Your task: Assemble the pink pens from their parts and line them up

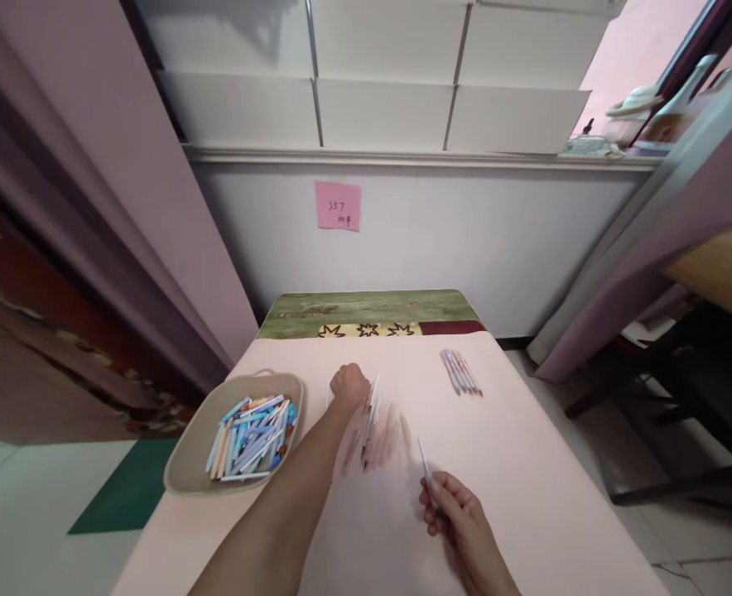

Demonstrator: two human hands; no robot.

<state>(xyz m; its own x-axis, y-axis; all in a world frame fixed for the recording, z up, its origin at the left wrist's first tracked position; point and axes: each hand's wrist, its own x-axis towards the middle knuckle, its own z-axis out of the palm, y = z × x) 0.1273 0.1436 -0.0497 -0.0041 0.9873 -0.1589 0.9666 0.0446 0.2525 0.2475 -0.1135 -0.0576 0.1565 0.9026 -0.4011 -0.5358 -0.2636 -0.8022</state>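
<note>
My right hand point(456, 517) pinches a slim, light-coloured pen point(426, 461) near the front of the table, its upper end pointing away from me. Farther off, my left hand point(349, 386) is curled closed over the table among slender pens; its fingers face away, so what they grip is hidden. Just below it lies a loose group of thin pens point(371, 430), some brownish and blurred. To the right a neat row of several pens point(461, 373) lies side by side. Left of my forearm, a beige basket point(175, 463) holds many blue, white, purple and orange pens point(254, 439).
A pale pink cloth point(527, 497) covers most of the table, with a green patterned strip point(366, 306) at the far end. Behind stands a white wall with a pink note point(338, 206). A dark chair point(682, 430) is on the right; curtains hang at both sides.
</note>
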